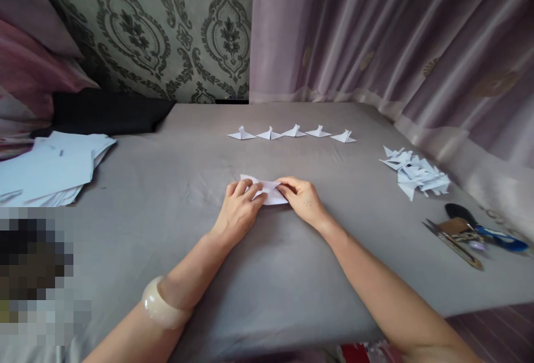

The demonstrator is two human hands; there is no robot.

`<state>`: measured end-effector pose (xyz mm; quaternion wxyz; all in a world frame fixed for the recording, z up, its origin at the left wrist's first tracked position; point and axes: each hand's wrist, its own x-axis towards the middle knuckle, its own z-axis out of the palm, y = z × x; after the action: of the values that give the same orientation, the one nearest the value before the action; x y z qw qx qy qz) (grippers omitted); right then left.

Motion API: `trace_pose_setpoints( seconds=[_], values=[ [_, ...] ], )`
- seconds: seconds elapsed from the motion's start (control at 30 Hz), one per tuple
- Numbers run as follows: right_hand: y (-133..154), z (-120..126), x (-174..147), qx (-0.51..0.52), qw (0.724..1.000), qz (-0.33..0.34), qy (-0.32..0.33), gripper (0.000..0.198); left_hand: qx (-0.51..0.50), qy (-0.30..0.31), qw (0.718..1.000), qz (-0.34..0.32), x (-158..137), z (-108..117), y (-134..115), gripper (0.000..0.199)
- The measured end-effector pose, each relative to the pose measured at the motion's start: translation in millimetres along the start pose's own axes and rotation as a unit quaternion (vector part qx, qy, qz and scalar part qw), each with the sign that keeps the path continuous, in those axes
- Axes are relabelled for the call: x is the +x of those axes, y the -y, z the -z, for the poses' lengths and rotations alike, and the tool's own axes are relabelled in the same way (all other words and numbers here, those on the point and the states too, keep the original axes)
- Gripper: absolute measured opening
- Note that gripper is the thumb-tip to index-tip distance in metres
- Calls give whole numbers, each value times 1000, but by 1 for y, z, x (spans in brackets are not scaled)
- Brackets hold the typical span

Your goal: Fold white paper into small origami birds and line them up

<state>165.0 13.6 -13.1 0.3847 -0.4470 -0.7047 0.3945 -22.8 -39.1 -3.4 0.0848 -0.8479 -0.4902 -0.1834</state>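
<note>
A small piece of white paper [273, 196], partly folded, lies on the grey cloth in front of me. My left hand [242, 207] has its fingers curled over the paper's left part, gripping it. At the right end, my right hand [303, 199] pinches the paper's edge between thumb and fingers. The fingers cover much of the sheet, so its exact folds are hard to make out. Beyond both hands stands a row of several folded white paper birds [294, 131].
A stack of white paper sheets [50, 162] lies at the left, near a black cloth [112, 112]. To the right is a heap of folded white paper pieces [421, 173]. Scissors [454, 245] and small items lie nearer me. A patterned wall and pinkish curtain [334, 29] border the back.
</note>
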Motion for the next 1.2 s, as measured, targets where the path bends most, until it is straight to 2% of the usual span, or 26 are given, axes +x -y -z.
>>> trace_pose_setpoints(
  seconds=[0.1, 0.2, 0.23, 0.4, 0.57, 0.73, 0.93, 1.03, 1.2],
  values=[
    [3, 2, -2, -15, 1000, -6, -13, 27, 17, 44, 998, -29, 3, 1, -5, 24],
    [12, 11, -13, -145, 985, 45, -77, 27, 44, 68, 996, -26, 8, 3, -12, 23],
    [16, 14, -18, -182, 979, 54, -76, 26, 49, 69, 996, -24, 9, 4, -14, 24],
    [28, 20, -39, -287, 956, 51, 17, 34, 33, 55, 998, -5, 13, 4, -18, 24],
    [26, 14, -42, -377, 923, 61, 35, 31, -9, 48, 999, 0, 16, 2, -17, 30],
    [23, 13, -38, -400, 914, 64, 28, 22, -35, 34, 998, 44, 18, 2, -15, 32],
    [30, 11, -38, -418, 905, 69, 47, 23, -40, 26, 997, 65, 12, 7, -15, 31],
    [29, 11, -40, -401, 914, 51, 45, 20, -35, 28, 997, 69, 10, 9, -17, 26],
    [24, 13, -41, -348, 937, 12, 30, 16, -47, 39, 994, 86, 13, 10, -20, 31]
  ],
)
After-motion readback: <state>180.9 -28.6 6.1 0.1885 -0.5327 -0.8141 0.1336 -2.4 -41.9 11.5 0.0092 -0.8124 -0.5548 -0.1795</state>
